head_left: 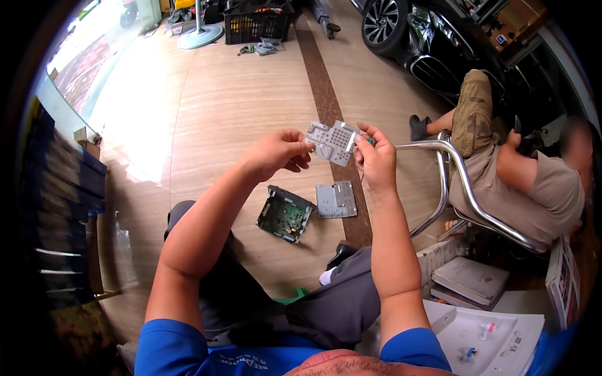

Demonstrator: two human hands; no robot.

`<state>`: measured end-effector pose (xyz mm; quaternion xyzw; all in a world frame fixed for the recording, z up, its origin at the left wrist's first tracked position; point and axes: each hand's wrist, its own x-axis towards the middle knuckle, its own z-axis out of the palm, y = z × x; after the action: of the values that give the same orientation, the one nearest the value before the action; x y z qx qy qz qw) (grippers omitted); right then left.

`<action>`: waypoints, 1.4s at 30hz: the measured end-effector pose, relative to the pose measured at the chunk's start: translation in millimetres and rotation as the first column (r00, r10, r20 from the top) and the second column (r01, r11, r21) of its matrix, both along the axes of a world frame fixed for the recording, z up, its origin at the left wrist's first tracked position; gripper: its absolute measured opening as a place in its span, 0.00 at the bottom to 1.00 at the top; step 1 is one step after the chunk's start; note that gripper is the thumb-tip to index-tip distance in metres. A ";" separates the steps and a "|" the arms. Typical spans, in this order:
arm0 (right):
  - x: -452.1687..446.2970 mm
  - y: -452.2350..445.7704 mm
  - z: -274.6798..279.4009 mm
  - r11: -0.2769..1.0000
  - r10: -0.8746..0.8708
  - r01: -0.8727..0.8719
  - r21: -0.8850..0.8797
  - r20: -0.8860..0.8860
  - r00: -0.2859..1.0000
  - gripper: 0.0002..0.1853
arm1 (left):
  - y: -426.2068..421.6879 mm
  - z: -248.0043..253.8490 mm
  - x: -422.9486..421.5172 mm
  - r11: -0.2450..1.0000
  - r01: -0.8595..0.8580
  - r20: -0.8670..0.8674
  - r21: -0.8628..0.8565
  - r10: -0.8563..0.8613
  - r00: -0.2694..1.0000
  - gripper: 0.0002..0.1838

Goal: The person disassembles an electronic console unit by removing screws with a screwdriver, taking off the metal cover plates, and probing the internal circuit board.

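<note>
Up in front of me is a perforated grey metal plate point(335, 141), held between both hands. My left hand point(282, 152) pinches its left edge between thumb and fingers. At the plate's right edge, my right hand point(376, 158) is closed on it. A small green piece point(370, 141) shows between the right fingers; its kind I cannot make out. On the floor below lies an open electronics unit point(285, 215) with a green circuit board inside its metal frame. Beside it, to the right, rests a second metal cover point(337, 199) with slots.
At right, a person point(514, 178) sits in a chrome-framed chair point(448, 150) holding a phone-like object. Books point(470, 280) and a white tray point(511, 326) stand near my right elbow. Stacked blue boxes point(69, 213) line the left. A black crate point(257, 25) and a car wheel point(384, 24) are farther back.
</note>
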<state>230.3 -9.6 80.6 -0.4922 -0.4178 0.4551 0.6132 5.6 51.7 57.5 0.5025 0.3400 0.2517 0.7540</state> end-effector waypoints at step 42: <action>-12.1 -8.4 9.8 0.983 0.171 -0.153 -0.097 0.217 0.961 0.11 | -6.3 2.8 7.1 0.987 0.065 -0.087 0.144 -0.053 0.995 0.13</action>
<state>218.2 -18.0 90.4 -0.5285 -0.5049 0.4615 0.5027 12.7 45.4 60.3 0.5765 0.3367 0.2326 0.7072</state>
